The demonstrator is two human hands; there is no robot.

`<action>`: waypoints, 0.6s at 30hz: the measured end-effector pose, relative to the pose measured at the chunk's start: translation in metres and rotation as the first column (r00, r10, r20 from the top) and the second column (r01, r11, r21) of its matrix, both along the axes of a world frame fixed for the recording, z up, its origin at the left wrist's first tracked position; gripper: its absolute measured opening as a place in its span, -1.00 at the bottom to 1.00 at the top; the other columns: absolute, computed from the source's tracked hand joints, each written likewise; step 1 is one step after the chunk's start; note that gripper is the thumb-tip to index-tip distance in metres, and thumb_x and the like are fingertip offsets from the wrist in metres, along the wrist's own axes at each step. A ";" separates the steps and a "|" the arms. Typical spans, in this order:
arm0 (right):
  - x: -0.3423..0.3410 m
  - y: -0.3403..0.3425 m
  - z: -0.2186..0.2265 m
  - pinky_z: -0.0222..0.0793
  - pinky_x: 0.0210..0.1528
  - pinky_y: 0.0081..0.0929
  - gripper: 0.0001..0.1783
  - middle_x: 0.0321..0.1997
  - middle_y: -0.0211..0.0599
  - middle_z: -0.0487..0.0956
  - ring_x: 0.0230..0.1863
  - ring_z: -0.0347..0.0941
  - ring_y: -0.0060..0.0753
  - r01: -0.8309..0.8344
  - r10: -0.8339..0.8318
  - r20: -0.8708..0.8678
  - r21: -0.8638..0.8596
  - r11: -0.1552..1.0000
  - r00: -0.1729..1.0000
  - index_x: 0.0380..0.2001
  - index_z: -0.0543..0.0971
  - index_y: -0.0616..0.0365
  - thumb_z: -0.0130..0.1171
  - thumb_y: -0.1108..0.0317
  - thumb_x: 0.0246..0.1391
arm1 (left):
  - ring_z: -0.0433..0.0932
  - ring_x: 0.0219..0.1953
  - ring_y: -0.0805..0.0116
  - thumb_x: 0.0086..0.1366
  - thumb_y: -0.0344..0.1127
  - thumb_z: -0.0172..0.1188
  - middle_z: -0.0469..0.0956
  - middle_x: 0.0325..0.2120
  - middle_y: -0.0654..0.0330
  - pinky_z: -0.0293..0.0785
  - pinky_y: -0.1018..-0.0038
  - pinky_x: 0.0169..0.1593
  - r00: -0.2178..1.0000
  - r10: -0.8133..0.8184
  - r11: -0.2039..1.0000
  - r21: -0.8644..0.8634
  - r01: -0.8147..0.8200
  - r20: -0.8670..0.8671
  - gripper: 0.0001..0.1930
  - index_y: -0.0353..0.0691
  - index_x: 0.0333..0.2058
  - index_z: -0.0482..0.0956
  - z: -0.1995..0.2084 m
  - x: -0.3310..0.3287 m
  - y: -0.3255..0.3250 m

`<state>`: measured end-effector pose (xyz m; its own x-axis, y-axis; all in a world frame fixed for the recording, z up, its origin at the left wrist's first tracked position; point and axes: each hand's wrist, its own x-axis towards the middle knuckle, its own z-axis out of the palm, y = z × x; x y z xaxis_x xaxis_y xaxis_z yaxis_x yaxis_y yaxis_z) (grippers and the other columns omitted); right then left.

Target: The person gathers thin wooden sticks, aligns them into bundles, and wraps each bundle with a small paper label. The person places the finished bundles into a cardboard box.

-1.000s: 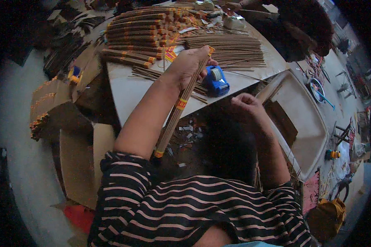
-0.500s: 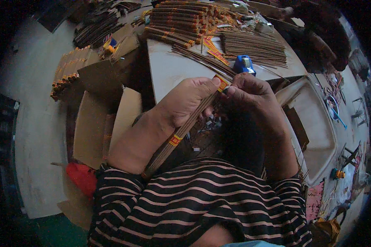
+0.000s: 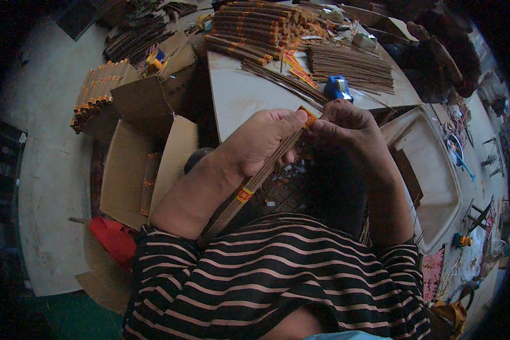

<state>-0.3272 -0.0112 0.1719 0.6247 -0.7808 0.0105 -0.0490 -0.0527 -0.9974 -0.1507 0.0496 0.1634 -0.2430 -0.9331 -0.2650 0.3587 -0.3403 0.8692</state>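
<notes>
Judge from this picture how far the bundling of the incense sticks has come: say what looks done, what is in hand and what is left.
Done: a stack of banded brown stick bundles lies at the far end of the white table. In hand: the left hand grips one long brown stick bundle with a yellow-red band, while the right hand pinches the paper band at its top end. Left: a pile of loose brown sticks is unbanded.

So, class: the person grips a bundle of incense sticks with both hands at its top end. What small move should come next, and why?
Probably press the orange label flat around the bundle of incense sticks. The left hand grips the bundle, and the right hand pinches the label at its tip.
</notes>
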 end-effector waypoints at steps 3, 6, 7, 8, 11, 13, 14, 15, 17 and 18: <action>0.001 0.001 -0.001 0.18 -0.54 -0.74 -0.77 -0.50 -0.48 0.34 -0.52 0.29 -0.68 0.023 -0.024 0.042 0.027 0.999 0.999 -0.61 0.48 0.22 0.23 0.30 -0.09 | 0.34 -0.73 0.59 0.26 -0.10 -0.05 0.38 -0.63 0.31 0.26 0.72 -0.68 1.000 -0.006 1.000 -0.007 0.006 0.008 -0.69 -0.27 -0.36 0.41 0.001 -0.002 0.002; -0.001 -0.001 -0.001 0.20 -0.53 -0.72 -0.76 -0.50 -0.47 0.35 -0.50 0.30 -0.67 0.008 -0.009 0.009 0.079 0.997 1.000 -0.61 0.48 0.22 0.25 0.28 -0.11 | 0.34 -0.72 0.60 0.27 -0.10 -0.07 0.39 -0.63 0.31 0.24 0.73 -0.68 1.000 -0.018 1.000 -0.009 0.018 0.005 -0.69 -0.28 -0.36 0.41 0.004 -0.005 0.003; -0.002 -0.002 -0.003 0.21 -0.51 -0.71 -0.75 -0.50 -0.47 0.36 -0.48 0.30 -0.66 0.006 -0.006 -0.002 0.008 1.000 1.000 -0.61 0.48 0.22 0.26 0.27 -0.12 | 0.34 -0.72 0.60 0.27 -0.10 -0.07 0.39 -0.62 0.31 0.24 0.73 -0.68 1.000 -0.028 1.000 -0.012 0.028 0.007 -0.69 -0.28 -0.36 0.41 0.004 -0.005 0.003; -0.003 -0.004 -0.006 0.21 -0.50 -0.71 -0.74 -0.50 -0.46 0.36 -0.47 0.30 -0.66 0.004 -0.005 -0.012 -0.063 0.998 1.000 -0.60 0.48 0.22 0.27 0.26 -0.13 | 0.34 -0.72 0.61 0.28 -0.10 -0.07 0.40 -0.61 0.31 0.24 0.73 -0.69 0.999 -0.038 0.999 -0.014 0.038 0.009 -0.69 -0.28 -0.36 0.41 0.004 -0.006 0.004; -0.005 -0.004 -0.003 0.24 -0.46 -0.67 -0.71 -0.50 -0.44 0.37 -0.43 0.31 -0.62 -0.008 0.004 -0.052 -0.078 0.997 0.999 -0.59 0.48 0.23 0.29 0.23 -0.15 | 0.39 -0.73 0.59 0.28 -0.11 -0.10 0.44 -0.61 0.30 0.32 0.71 -0.68 0.999 -0.042 0.999 0.023 0.042 0.025 -0.69 -0.27 -0.29 0.41 0.005 -0.007 0.005; -0.007 -0.004 -0.003 0.25 -0.43 -0.64 -0.69 -0.50 -0.41 0.37 -0.43 0.32 -0.60 -0.027 0.020 -0.081 -0.081 0.996 0.996 -0.59 0.48 0.24 0.30 0.22 -0.16 | 0.39 -0.74 0.57 0.28 -0.11 -0.10 0.45 -0.59 0.26 0.33 0.71 -0.68 0.999 -0.042 0.999 0.026 0.042 0.028 -0.68 -0.28 -0.28 0.40 0.002 -0.008 0.006; -0.007 -0.006 -0.004 0.25 -0.42 -0.62 -0.69 -0.50 -0.40 0.37 -0.43 0.32 -0.59 -0.042 0.032 -0.098 -0.111 0.993 0.995 -0.59 0.48 0.25 0.30 0.21 -0.17 | 0.39 -0.74 0.57 0.28 -0.11 -0.10 0.46 -0.58 0.25 0.33 0.71 -0.68 0.999 -0.042 0.999 0.027 0.042 0.030 -0.68 -0.29 -0.28 0.40 0.001 -0.008 0.007; -0.008 -0.007 -0.005 0.25 -0.42 -0.61 -0.68 -0.50 -0.39 0.38 -0.43 0.32 -0.57 -0.059 0.043 -0.114 -0.140 0.988 0.993 -0.59 0.48 0.26 0.30 0.20 -0.17 | 0.38 -0.74 0.59 0.29 -0.11 -0.12 0.47 -0.57 0.23 0.32 0.72 -0.68 0.999 -0.045 0.998 0.039 0.044 0.024 -0.68 -0.29 -0.29 0.40 0.001 -0.009 0.008; -0.008 -0.005 -0.004 0.23 -0.39 -0.65 -0.74 -0.52 -0.44 0.40 -0.43 0.32 -0.61 -0.073 0.048 -0.133 -0.189 0.979 0.990 -0.57 0.43 0.21 0.25 0.27 -0.12 | 0.36 -0.73 0.63 0.30 -0.11 -0.15 0.48 -0.54 0.18 0.30 0.73 -0.69 0.999 -0.049 0.997 0.059 0.048 0.011 -0.67 -0.29 -0.31 0.40 0.001 -0.009 0.008; -0.008 -0.005 -0.004 0.23 -0.38 -0.67 -0.77 -0.54 -0.47 0.41 -0.43 0.31 -0.63 -0.080 0.051 -0.142 -0.213 0.974 0.989 -0.56 0.41 0.18 0.23 0.31 -0.09 | 0.37 -0.73 0.62 0.30 -0.11 -0.15 0.48 -0.53 0.17 0.31 0.73 -0.69 0.998 -0.055 0.997 0.057 0.056 -0.012 -0.67 -0.29 -0.29 0.40 0.001 -0.009 0.009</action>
<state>-0.3351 -0.0158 0.1682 0.6817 -0.7263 0.0880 -0.1714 -0.2755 -0.9459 -0.1598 0.0581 0.1640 -0.2969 -0.9016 -0.3145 0.3473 -0.4088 0.8439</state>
